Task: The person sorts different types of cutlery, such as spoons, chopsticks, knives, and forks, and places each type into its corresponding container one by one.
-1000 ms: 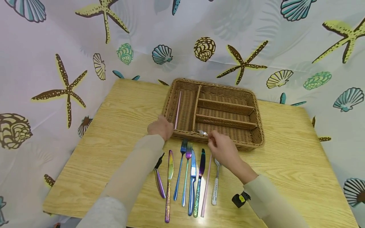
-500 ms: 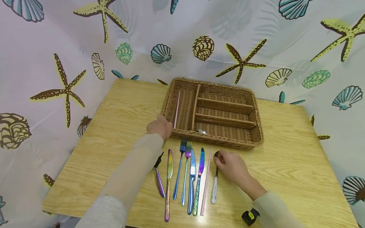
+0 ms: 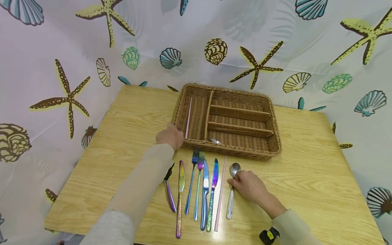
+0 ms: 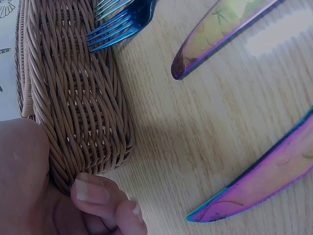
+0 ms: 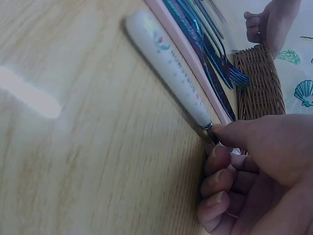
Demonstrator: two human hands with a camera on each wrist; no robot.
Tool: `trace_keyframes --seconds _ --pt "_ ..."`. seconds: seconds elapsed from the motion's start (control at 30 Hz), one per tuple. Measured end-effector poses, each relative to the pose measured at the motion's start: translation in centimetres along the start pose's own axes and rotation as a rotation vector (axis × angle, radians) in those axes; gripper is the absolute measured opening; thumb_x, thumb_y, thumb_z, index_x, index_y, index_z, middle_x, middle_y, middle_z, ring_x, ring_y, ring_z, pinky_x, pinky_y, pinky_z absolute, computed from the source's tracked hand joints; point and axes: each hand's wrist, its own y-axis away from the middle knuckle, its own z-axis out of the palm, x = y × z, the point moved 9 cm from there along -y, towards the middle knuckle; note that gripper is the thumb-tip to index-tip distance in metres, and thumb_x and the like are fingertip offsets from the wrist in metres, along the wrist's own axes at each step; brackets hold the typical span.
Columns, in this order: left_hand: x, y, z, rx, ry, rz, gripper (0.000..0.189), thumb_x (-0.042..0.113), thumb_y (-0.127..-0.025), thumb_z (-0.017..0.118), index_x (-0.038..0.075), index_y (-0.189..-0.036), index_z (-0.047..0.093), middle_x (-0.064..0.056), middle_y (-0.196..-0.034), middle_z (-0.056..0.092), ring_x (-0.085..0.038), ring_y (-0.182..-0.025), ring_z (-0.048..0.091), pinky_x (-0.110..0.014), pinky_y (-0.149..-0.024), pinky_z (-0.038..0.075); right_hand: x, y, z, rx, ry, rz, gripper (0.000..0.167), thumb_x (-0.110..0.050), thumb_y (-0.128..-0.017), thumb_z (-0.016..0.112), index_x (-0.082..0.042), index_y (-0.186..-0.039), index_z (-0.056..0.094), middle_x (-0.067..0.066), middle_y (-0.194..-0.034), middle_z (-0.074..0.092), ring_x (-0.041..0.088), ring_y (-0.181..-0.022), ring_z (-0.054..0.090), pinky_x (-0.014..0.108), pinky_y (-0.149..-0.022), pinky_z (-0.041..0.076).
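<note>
My left hand (image 3: 169,136) grips the front left corner of a brown wicker cutlery basket (image 3: 232,150); in the left wrist view its fingers (image 4: 93,193) curl at the woven wall. On the table in front of the basket lies a spoon (image 3: 230,206) with a metal bowl and a white printed handle. My right hand (image 3: 251,186) pinches its metal neck between thumb and fingers, as the right wrist view shows just past the handle (image 5: 168,68). A pink chopstick (image 3: 188,117) lies in the basket's left compartment. In its front compartment a shiny metal piece (image 3: 215,141) shows, mostly hidden by the rim.
Left of the spoon lie a second pink chopstick (image 3: 221,194), several iridescent and blue table knives (image 3: 211,204), and two forks (image 3: 191,183). A purple-handled piece (image 3: 169,197) is partly under the left sleeve. A shell-print curtain (image 3: 196,37) hangs behind the table.
My right hand has moved from the basket's front rim down to the white-handled spoon and now pinches its neck. The left hand keeps its grip on the basket corner.
</note>
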Motion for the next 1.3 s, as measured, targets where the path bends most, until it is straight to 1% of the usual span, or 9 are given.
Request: trace_keyframes --seconds 0.13,0.33,0.4,0.63,0.73,0.9,1.07,1.2,1.3 --pt "-0.2 0.1 0.0 -0.003 0.000 -0.004 0.065 0.038 -0.107 0.025 -0.003 -0.157 0.013 -0.001 -0.054 0.040 -0.012 -0.043 0.029 -0.030 -0.046 0.031 0.0 -0.2 0.2 -0.032 -0.065 0.011 0.042 -0.022 -0.096 0.064 -0.015 -0.059 0.046 -0.005 -0.054 0.040 0.008 -0.050 0.035 0.021 -0.048 0.027" --pt "-0.2 0.1 -0.1 -0.007 -0.001 -0.006 0.066 0.038 -0.107 0.024 -0.004 -0.157 0.011 0.000 -0.053 0.039 -0.011 -0.043 0.028 -0.029 -0.045 0.030 0.2 -0.2 0.4 -0.062 -0.156 0.036 0.038 -0.014 -0.094 0.061 -0.014 -0.059 0.048 -0.005 -0.054 0.044 0.008 -0.048 0.037 0.020 -0.046 0.028" --pt "-0.2 0.1 -0.1 -0.008 -0.001 -0.005 0.067 0.038 -0.107 0.024 -0.003 -0.157 0.010 0.000 -0.052 0.039 -0.011 -0.042 0.026 -0.029 -0.044 0.029 0.2 -0.1 0.3 -0.062 -0.159 0.038 0.034 -0.013 -0.092 0.060 -0.013 -0.059 0.049 -0.004 -0.054 0.045 0.008 -0.048 0.038 0.020 -0.045 0.028" --pt "-0.1 -0.1 0.1 -0.020 0.002 0.005 0.066 0.037 -0.107 0.023 -0.003 -0.157 0.008 0.001 -0.048 0.036 -0.009 -0.040 0.023 -0.027 -0.042 0.027 -0.2 -0.1 -0.2 -0.028 -0.094 0.007 0.025 -0.010 -0.086 0.060 -0.013 -0.062 0.053 -0.004 -0.056 0.049 0.008 -0.048 0.038 0.020 -0.045 0.029" --pt "0.0 -0.1 0.1 -0.023 0.001 0.004 0.066 0.036 -0.107 0.023 -0.003 -0.158 0.008 0.001 -0.049 0.036 -0.009 -0.041 0.023 -0.027 -0.043 0.027 -0.5 -0.2 -0.6 -0.025 -0.095 -0.030 0.023 -0.008 -0.085 0.059 -0.013 -0.063 0.053 -0.005 -0.055 0.048 0.007 -0.048 0.037 0.021 -0.046 0.029" --pt "-0.1 0.1 0.0 -0.022 0.011 -0.005 0.066 0.035 -0.106 0.024 -0.002 -0.158 0.008 0.000 -0.052 0.039 -0.010 -0.042 0.026 -0.028 -0.045 0.029 -1.3 0.1 -1.6 -0.041 -0.107 -0.104 0.020 -0.007 -0.086 0.058 -0.014 -0.068 0.056 -0.007 -0.055 0.040 0.006 -0.049 0.034 0.021 -0.049 0.030" --pt "0.0 0.2 -0.1 -0.015 0.009 -0.006 0.064 0.034 -0.106 0.023 -0.002 -0.158 0.009 0.000 -0.051 0.038 -0.010 -0.042 0.024 -0.027 -0.044 0.028 -2.0 0.4 -2.9 -0.071 -0.169 -0.205 0.017 -0.008 -0.093 0.058 -0.014 -0.077 0.056 -0.008 -0.059 0.038 0.002 -0.052 0.033 0.020 -0.051 0.031" --pt "0.0 0.1 -0.2 -0.009 -0.001 -0.006 0.064 0.033 -0.106 0.023 -0.002 -0.158 0.010 0.000 -0.051 0.038 -0.010 -0.042 0.024 -0.028 -0.044 0.028 -2.5 0.2 -4.3 -0.068 -0.220 -0.286 0.014 -0.009 -0.098 0.056 -0.014 -0.085 0.055 -0.006 -0.067 0.045 0.003 -0.058 0.039 0.022 -0.053 0.036" --pt "-0.1 0.0 -0.1 -0.012 0.004 -0.010 0.064 0.034 -0.106 0.024 -0.001 -0.158 0.009 0.000 -0.051 0.039 -0.010 -0.042 0.025 -0.028 -0.044 0.028 -2.7 -0.2 -5.7 -0.030 -0.212 -0.330 0.013 -0.010 -0.101 0.055 -0.013 -0.088 0.055 -0.005 -0.077 0.052 0.004 -0.068 0.048 0.024 -0.059 0.042"
